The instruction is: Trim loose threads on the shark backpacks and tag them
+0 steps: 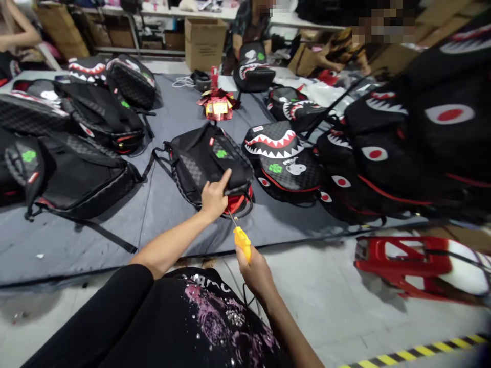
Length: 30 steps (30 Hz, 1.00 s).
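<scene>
A black backpack (192, 158) is lying near the table's (274, 230) edge, likely for easy reach. The left hand (215, 200) is resting on it, perhaps steadying it — whether it's pinching anything, I cannot tell. The right hand (253, 268) is gripping a yellow tool (242, 243), its shaft pointing toward the red lining (241, 202). Other bags (286, 153) are flanking it.

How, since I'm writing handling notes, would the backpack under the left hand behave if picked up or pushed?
The backpack would probably flex, as it looks made of soft fabric. A strap could snag, since it loops loosely out from one side. Lying flat and broad, the backpack seems unlikely to roll.
</scene>
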### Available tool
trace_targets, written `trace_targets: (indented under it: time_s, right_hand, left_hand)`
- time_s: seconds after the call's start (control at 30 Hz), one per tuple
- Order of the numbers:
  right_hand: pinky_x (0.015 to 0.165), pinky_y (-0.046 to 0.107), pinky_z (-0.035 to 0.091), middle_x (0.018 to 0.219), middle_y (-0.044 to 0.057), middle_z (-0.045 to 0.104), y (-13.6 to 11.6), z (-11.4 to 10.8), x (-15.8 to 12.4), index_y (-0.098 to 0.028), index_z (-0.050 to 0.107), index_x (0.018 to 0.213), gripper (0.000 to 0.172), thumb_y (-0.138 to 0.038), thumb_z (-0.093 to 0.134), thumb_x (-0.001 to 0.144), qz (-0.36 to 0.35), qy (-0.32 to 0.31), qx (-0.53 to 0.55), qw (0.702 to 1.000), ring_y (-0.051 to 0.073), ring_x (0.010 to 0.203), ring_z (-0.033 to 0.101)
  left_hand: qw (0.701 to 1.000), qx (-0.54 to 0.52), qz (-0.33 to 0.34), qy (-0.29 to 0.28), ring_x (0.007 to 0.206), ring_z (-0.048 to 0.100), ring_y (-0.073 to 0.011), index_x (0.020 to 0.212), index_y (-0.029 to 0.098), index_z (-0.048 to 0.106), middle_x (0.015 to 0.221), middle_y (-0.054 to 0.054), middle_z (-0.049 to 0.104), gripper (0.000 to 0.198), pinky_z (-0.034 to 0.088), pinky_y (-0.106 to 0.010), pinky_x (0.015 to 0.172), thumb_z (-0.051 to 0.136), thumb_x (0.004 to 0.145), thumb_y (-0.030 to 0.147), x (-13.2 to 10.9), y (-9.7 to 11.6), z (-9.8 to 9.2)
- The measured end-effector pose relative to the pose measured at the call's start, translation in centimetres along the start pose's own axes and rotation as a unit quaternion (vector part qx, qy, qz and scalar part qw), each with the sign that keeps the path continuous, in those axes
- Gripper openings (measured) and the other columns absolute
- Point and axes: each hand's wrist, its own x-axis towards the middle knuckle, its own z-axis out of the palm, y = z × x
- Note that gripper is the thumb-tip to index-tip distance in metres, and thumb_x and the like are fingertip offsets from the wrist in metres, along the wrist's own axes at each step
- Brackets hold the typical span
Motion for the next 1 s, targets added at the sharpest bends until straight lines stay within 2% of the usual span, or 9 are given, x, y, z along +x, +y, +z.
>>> trace_targets:
  time_s: [0.1,0.2,0.33,0.43,0.5,0.6,0.67,0.8,1.0]
  right_hand:
    - [0.056,0.026,0.035,0.074,0.009,0.070,-1.3,-0.9,-0.5,-0.018,0.062,0.099,0.033,-0.044,0.042,0.093,-0.064,0.059,-0.037,0.996,0.021,0.064,0.065]
    - [0.058,0.027,0.035,0.074,0.010,0.070,-0.8,0.7,-1.0,-0.017,0.061,0.092,0.034,-0.043,0.039,0.095,-0.134,0.047,-0.050,0.989,0.021,0.066,0.066]
    - [0.060,0.026,0.036,0.078,0.010,0.073,2.3,3.3,-1.3,-0.017,0.063,0.101,0.034,-0.042,0.041,0.095,-0.101,-0.080,-0.089,0.988,0.023,0.072,0.069]
    - [0.062,0.026,0.038,0.086,0.009,0.074,4.8,3.7,-0.6,-0.019,0.061,0.111,0.036,-0.043,0.038,0.097,-0.013,-0.160,-0.097,0.982,0.023,0.080,0.070]
    - [0.066,0.026,0.040,0.093,0.010,0.073,6.0,3.5,0.3,-0.019,0.059,0.113,0.037,-0.043,0.035,0.098,0.023,-0.171,-0.097,0.980,0.023,0.087,0.069]
    - [0.070,0.029,0.042,0.094,0.010,0.072,6.8,3.0,1.4,-0.019,0.060,0.108,0.035,-0.042,0.037,0.097,0.008,-0.198,-0.094,0.976,0.025,0.089,0.067]
    - [0.069,0.030,0.043,0.085,0.008,0.071,6.9,2.7,1.4,-0.019,0.061,0.099,0.034,-0.044,0.039,0.096,-0.015,-0.231,-0.054,0.971,0.024,0.083,0.067]
    - [0.067,0.030,0.048,0.072,0.004,0.067,6.2,2.2,0.2,-0.021,0.062,0.091,0.038,-0.047,0.034,0.096,-0.022,-0.259,0.069,0.963,0.021,0.071,0.065]
    - [0.072,0.030,0.049,0.075,0.006,0.068,2.5,1.4,-0.1,-0.021,0.068,0.094,0.043,-0.050,0.036,0.094,-0.079,-0.197,0.082,0.974,0.023,0.077,0.065]
  left_hand:
    - [0.964,-0.201,-0.061,0.163,0.119,0.057,-0.0183,0.152,0.030,0.023,0.141,-0.004,0.053,0.084,0.042,-0.032,0.107,0.056,0.077,0.013,1.0,1.2,-1.0]
    - [0.903,-0.329,-0.122,0.248,0.133,0.046,-0.0188,0.152,0.026,0.020,0.152,-0.007,0.039,0.084,0.036,-0.031,0.113,0.063,0.079,0.029,-1.7,-0.4,-0.7]
    - [0.920,-0.290,-0.260,0.046,0.114,0.061,-0.0249,0.129,0.018,0.056,0.124,-0.013,0.065,0.056,0.049,-0.041,0.100,0.060,0.082,0.048,-9.6,-4.4,-0.9]
    - [0.922,-0.244,-0.254,-0.163,0.081,0.070,-0.0256,0.098,0.019,0.072,0.089,-0.010,0.075,0.036,0.059,-0.041,0.075,0.066,0.078,0.048,-14.8,-5.7,-3.4]
    - [0.949,-0.168,-0.198,-0.180,0.090,0.070,-0.0253,0.103,0.021,0.072,0.098,-0.010,0.074,0.032,0.057,-0.043,0.083,0.059,0.086,0.045,-16.0,-5.7,-5.6]
    - [0.985,0.077,-0.069,-0.136,0.139,0.039,-0.0322,0.140,0.023,0.050,0.148,-0.013,0.045,0.065,0.034,-0.054,0.113,0.069,0.080,0.038,-14.5,-6.5,-8.1]
    - [0.957,0.223,-0.017,-0.184,0.147,0.018,-0.0392,0.149,0.022,0.036,0.159,-0.016,0.024,0.097,0.022,-0.060,0.116,0.082,0.063,0.028,-12.7,-8.1,-8.8]
    - [0.923,0.280,-0.051,-0.257,0.132,0.049,-0.0317,0.135,0.022,0.056,0.141,-0.012,0.054,0.070,0.040,-0.045,0.108,0.061,0.068,0.003,-8.9,-11.1,-9.7]
    - [0.990,0.133,-0.037,0.026,0.083,0.071,-0.0205,0.106,0.021,0.073,0.093,-0.006,0.076,0.036,0.052,-0.026,0.075,0.054,0.076,0.015,-1.5,-8.1,-12.9]
